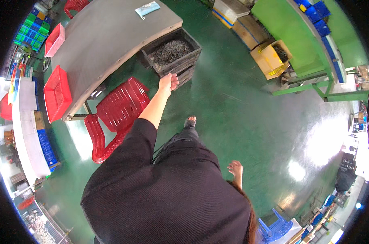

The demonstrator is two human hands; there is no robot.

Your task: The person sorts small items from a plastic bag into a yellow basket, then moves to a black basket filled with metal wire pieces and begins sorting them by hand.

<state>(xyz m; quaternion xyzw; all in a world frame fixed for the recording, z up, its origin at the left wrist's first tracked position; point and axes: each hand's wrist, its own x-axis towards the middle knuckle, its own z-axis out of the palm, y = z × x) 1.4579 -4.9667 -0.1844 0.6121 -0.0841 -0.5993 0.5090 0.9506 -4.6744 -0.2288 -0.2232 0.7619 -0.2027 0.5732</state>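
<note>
My left hand [168, 82] reaches forward, fingers loosely bent and apart, with nothing in it. It appears just in front of a dark grey crate [152, 65] heaped with small dark metal-looking pieces [170, 52]. Whether the fingers touch the crate's side, I cannot tell. This crate rests on other dark crates beside the table's end. Down by my right side hangs my right hand [235, 167], empty, its fingers slightly curled and apart. A red plastic chair [123, 103] stands to the left of my left forearm.
A long grey table [111, 32] holds red baskets [57, 94] along its left side and a light blue face mask [148, 9]. Ahead right, a cardboard box [269, 61] stands by a green bench frame [326, 87]. A blue stool [275, 227] is behind me at right.
</note>
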